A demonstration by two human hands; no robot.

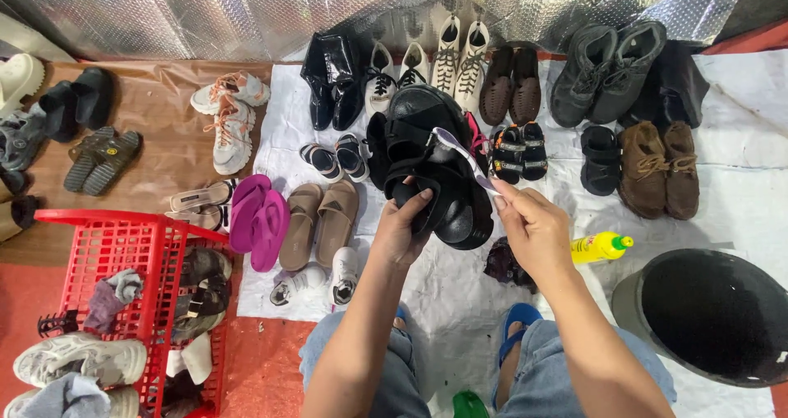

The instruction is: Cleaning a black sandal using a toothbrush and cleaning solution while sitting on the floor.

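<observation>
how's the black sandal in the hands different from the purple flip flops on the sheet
The black sandal is chunky, with thick straps and a thick sole; the purple flip flops are thin and flat. The sandal is lifted off the ground, gripped by the left hand while the right hand pinches a strip attached to it; the flip flops lie untouched as a pair on the white sheet. Both are open footwear.

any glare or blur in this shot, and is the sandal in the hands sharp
Head view: even, soft light, faint shadows; the foil sheet shows crinkled glare; the black sandal and both hands, left and right, look sharp; edges bow slightly.
</observation>
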